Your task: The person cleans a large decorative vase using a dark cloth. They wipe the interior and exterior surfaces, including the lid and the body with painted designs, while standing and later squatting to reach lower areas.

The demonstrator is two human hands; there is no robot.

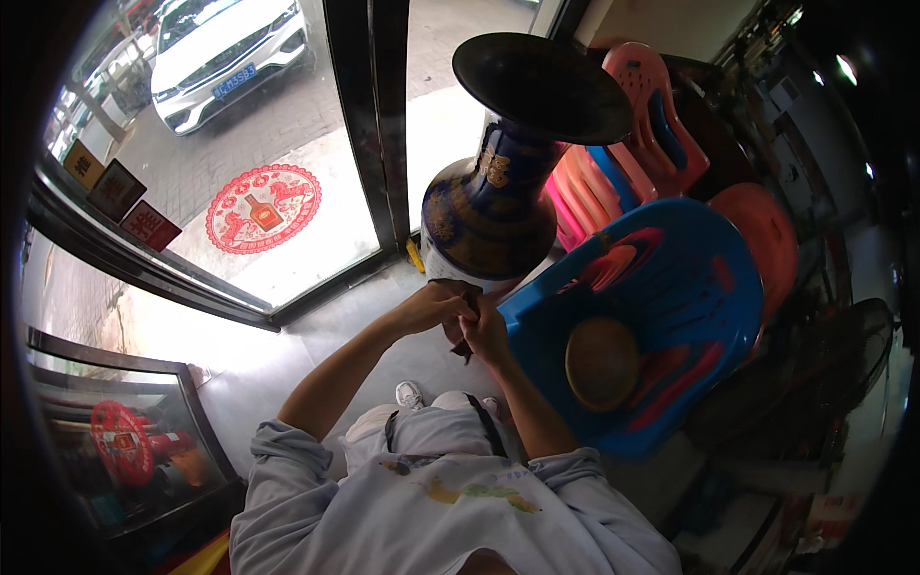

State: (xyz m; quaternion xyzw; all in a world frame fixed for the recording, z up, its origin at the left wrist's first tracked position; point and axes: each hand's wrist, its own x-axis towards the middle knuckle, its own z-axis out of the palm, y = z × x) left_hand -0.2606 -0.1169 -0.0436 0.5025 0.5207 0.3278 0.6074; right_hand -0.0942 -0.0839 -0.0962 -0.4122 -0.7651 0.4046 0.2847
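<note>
My left hand (435, 307) and my right hand (486, 332) meet in front of me, both closed on a dark brown cloth (462, 349). Part of the cloth is bunched out of sight between the fingers, and a corner hangs below them. Just beyond my hands stands a tall porcelain floor vase (489, 215), dark blue with gold decoration, white lower down, with a wide flared dark mouth. Whether the cloth touches the vase, I cannot tell. Right of my right hand is a blue plastic chair (690, 273) with a round brown object (602, 365) on it.
Pink plastic chairs (640, 93) are stacked behind the vase. On the left, a glass door (302, 93) in a dark frame carries a red round sticker (264, 209); a white car (230, 50) is parked outside. A fan (862, 338) stands in shadow at right. Grey tiles (338, 352) cover the floor.
</note>
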